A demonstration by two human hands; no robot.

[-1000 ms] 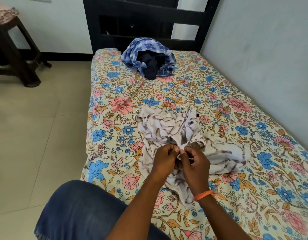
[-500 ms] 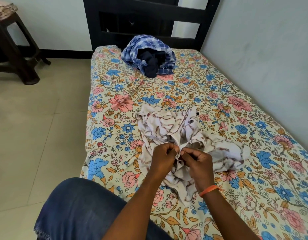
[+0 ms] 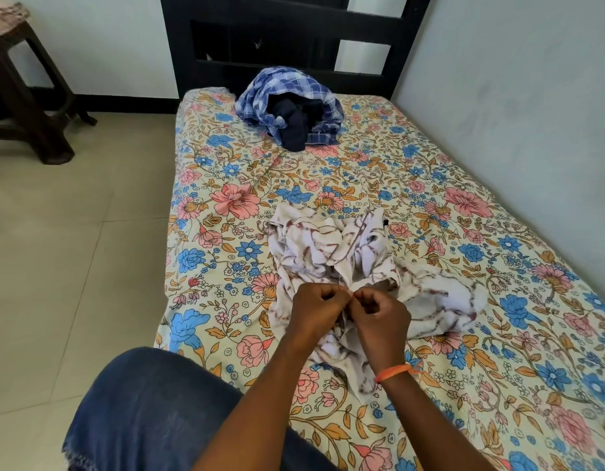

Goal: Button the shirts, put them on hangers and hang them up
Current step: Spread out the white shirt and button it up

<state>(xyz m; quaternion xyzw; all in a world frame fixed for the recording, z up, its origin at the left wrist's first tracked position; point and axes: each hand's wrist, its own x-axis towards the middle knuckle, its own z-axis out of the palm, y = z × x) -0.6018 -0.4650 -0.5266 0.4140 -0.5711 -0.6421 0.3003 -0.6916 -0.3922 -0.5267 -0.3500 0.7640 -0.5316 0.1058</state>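
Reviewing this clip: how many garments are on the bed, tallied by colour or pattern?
White with brown marbled print: 1, the white patterned shirt, pinched at its front edge by the left hand and right hand.
Blue and white check: 1, the checked shirt near the headboard.
Dark navy: 1, the dark garment bundled inside the checked one.
Total: 3

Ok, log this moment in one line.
step: buttoning | left hand, right hand: pinching white brown-patterned shirt | blue checked shirt: waiting
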